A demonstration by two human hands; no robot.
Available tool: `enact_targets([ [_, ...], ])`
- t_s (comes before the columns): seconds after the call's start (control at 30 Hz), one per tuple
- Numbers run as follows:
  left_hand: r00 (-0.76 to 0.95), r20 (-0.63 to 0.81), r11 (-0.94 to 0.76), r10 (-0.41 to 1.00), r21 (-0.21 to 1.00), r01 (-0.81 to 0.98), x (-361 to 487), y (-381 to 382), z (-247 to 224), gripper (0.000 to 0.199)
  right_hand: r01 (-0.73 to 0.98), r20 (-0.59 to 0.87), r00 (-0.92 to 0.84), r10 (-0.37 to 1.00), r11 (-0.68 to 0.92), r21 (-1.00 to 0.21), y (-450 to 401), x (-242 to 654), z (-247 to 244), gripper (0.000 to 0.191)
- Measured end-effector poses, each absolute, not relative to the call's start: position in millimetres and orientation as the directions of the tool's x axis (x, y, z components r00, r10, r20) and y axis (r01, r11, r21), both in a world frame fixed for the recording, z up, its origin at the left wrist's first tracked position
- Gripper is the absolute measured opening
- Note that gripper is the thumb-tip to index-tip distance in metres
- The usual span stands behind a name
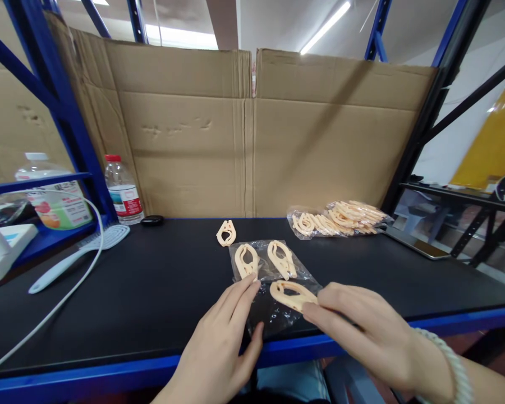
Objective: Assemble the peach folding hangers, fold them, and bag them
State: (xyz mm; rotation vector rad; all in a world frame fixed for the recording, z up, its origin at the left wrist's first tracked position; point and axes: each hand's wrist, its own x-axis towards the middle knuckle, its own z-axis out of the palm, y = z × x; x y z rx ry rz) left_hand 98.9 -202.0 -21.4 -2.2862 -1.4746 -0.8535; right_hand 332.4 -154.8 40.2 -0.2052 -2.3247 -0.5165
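Observation:
My right hand (366, 331) pinches the end of a beige plastic folding hanger (292, 294), folded into a loop, over the near part of a clear plastic bag (263, 264). My left hand (227, 331) lies at the bag's left side, fingers stretched out and thumb apart. Its fingertips reach the lower end of a second folded hanger (246, 259) on the bag; whether they press on hanger or film I cannot tell. To the right of that one lies a third hanger (283, 259). Just beyond the bag, another folded hanger (226, 233) rests on the black tabletop.
A clear bag full of hangers (340, 219) lies at the back right beside a flat device (418, 245). On the left are a hairbrush (79, 255), a white cable (73, 286), a red-capped bottle (124, 193) and a small black object (152, 220). Cardboard (185, 140) walls the back.

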Motion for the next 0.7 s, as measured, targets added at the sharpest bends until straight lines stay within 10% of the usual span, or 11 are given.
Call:
enact_targets([
  [0.23, 0.311, 0.612, -0.448, 0.727, 0.081, 0.89, 99.6, -202.6, -20.0, 0.054, 0.374, 0.539, -0.842, -0.009, 0.71, 0.597, -119.5, 297.1, 14.8, 0.023],
  [0.7, 0.339, 0.6, -0.465, 0.725, 0.063, 0.883, 102.4, -203.6, -17.4, 0.052, 0.461, 0.503, -0.855, 0.126, 0.627, 0.628, -105.1, 282.1, 14.2, 0.019],
])
